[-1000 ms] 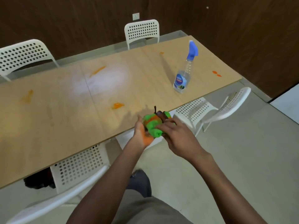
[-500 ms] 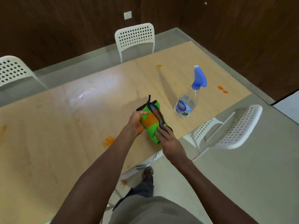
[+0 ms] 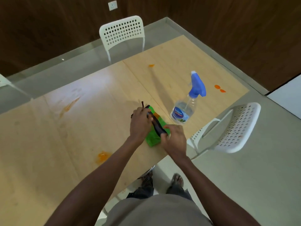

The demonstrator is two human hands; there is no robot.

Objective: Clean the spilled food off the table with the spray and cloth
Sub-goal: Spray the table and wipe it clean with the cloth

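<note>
Both hands, left (image 3: 139, 124) and right (image 3: 175, 139), are gripping the cloth (image 3: 153, 139), partly hiding it, on the table (image 3: 48, 144) beside the bottle (image 3: 185, 110); spills (image 3: 102, 156) are dotting the wood.

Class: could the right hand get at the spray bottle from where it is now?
Probably yes. The bottle stands upright just beyond the right hand, nothing between them, but that hand now grips the cloth.

Green cloth (image 3: 153, 141) orange-stained, on table (image 3: 48, 144) edge, spray bottle (image 3: 187, 108) upright beside, orange spills (image 3: 102, 156) scattered
</note>
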